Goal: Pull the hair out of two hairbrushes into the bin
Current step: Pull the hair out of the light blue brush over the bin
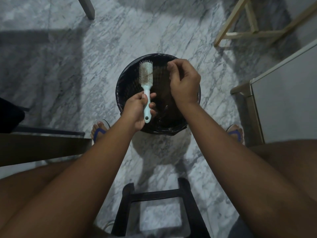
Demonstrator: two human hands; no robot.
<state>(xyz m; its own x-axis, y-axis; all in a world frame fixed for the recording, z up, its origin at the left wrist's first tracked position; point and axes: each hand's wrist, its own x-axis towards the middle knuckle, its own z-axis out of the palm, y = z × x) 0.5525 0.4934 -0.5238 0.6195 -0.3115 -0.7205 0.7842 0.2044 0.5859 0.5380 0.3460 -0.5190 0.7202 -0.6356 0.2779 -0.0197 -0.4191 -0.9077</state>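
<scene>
Your left hand (137, 109) grips the handle of the pale mint plastic hairbrush (146, 71), holding it upright over the round bin lined with a black plastic bag (125, 83), bristles facing you. A tangle of brownish hair (147, 75) sits in the bristles. Your right hand (185, 81) hangs over the bin just right of the brush head, its fingertips (169, 66) drawn together in a pinch; you cannot tell whether strands lie between them. The bin stands on the grey-veined marble floor (106, 48) between your feet.
</scene>
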